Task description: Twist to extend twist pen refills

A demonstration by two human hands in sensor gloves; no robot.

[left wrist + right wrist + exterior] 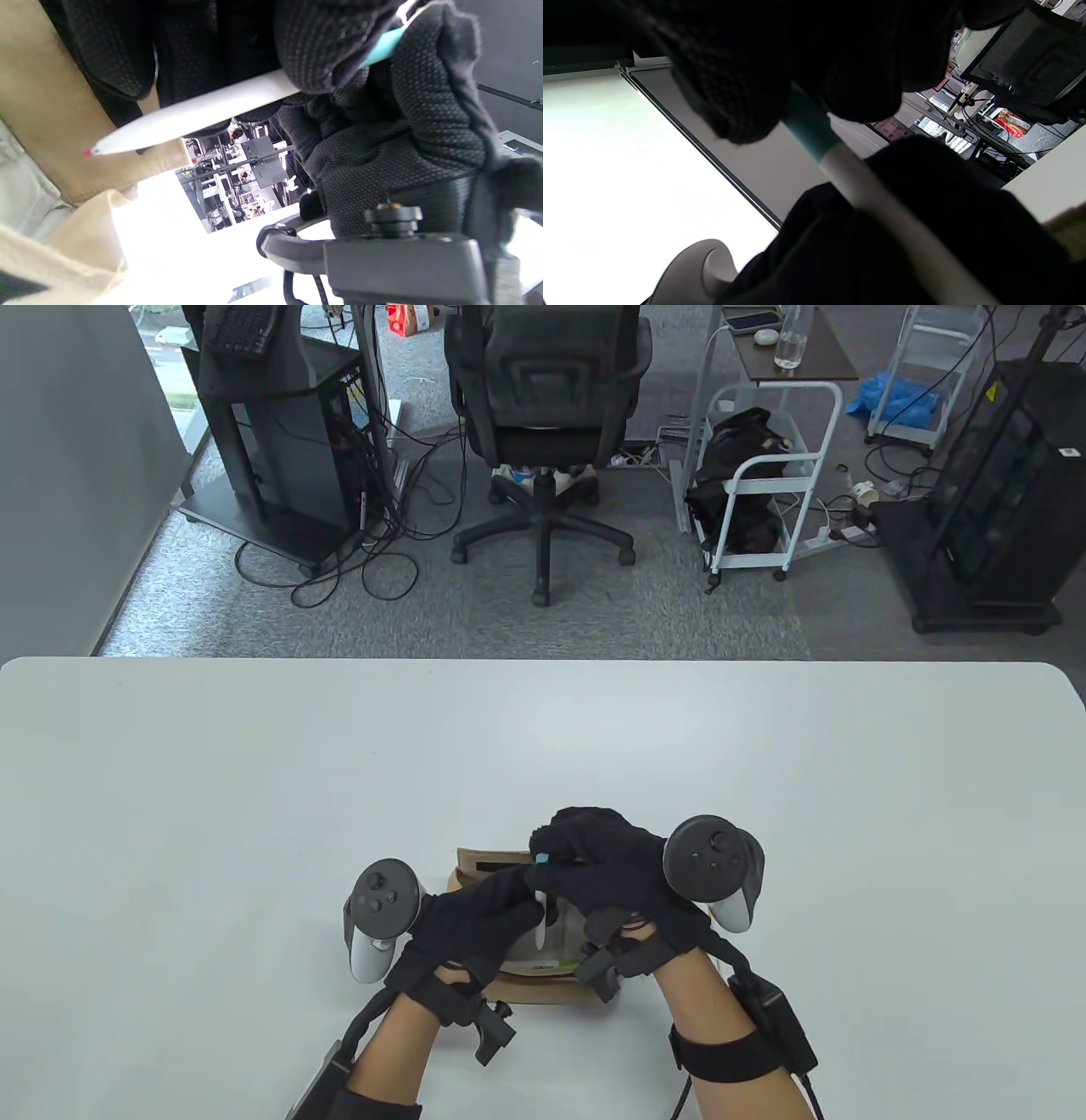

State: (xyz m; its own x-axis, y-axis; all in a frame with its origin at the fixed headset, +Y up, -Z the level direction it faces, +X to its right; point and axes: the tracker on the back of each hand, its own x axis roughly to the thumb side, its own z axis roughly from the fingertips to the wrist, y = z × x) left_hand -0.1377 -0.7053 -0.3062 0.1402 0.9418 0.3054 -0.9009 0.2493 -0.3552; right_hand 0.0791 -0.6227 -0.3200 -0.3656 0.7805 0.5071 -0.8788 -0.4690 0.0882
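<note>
Both hands grasp white twist pen: left hand barrel, right hand teal end; red tip out, refill likely extended.

Beyond your white table you see grey carpet, a black office chair, a white cart, dark equipment racks and tangled cables.

White twist pen with teal end, red tip showing, held above the brown pouch.
</note>
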